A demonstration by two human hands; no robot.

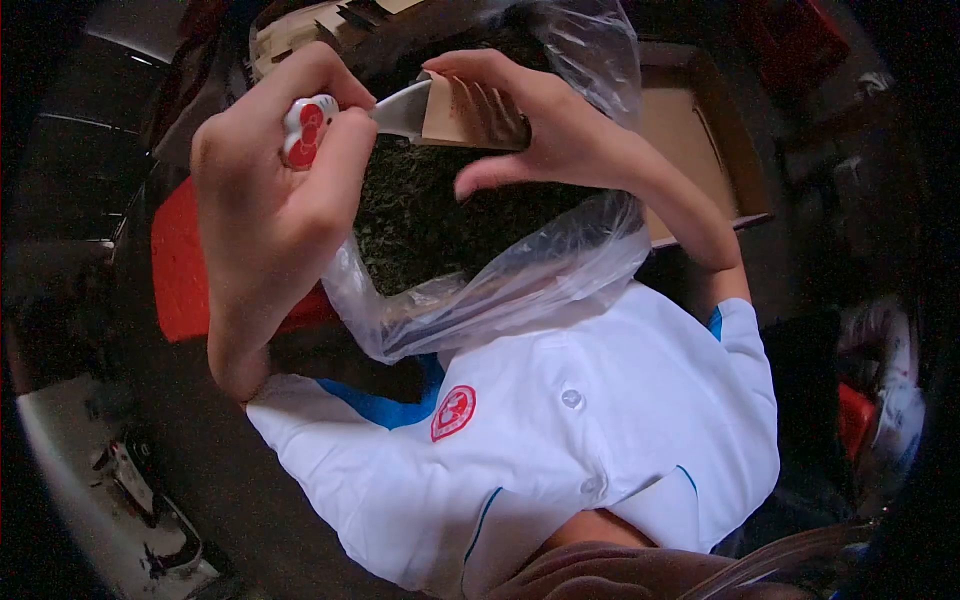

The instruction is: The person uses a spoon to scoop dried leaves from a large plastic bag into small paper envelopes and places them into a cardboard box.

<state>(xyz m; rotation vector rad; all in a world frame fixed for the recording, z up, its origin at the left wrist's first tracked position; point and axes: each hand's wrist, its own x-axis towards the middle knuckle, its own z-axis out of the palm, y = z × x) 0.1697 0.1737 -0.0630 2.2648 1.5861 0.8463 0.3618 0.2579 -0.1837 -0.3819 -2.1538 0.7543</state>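
My left hand (275, 185) is closed round a metal spoon (405, 110), whose white and red cartoon-cat handle end (309, 132) pokes out between the fingers. The spoon's wide end reaches the mouth of a small tan paper packet (455, 108) and is partly hidden there. My right hand (550, 120) curves around this packet, fingers along its top and the thumb stretched out below. Directly beneath both hands lies a mass of dark green dried leaves (415, 220) in a large clear plastic bag (520, 285).
An open cardboard box (690, 150) stands to the right of the bag. Several tan paper pieces (300, 35) lie at the top left. Something red (180, 260) is beside the left forearm. The bag's near edge rests close against my white shirt (590, 420).
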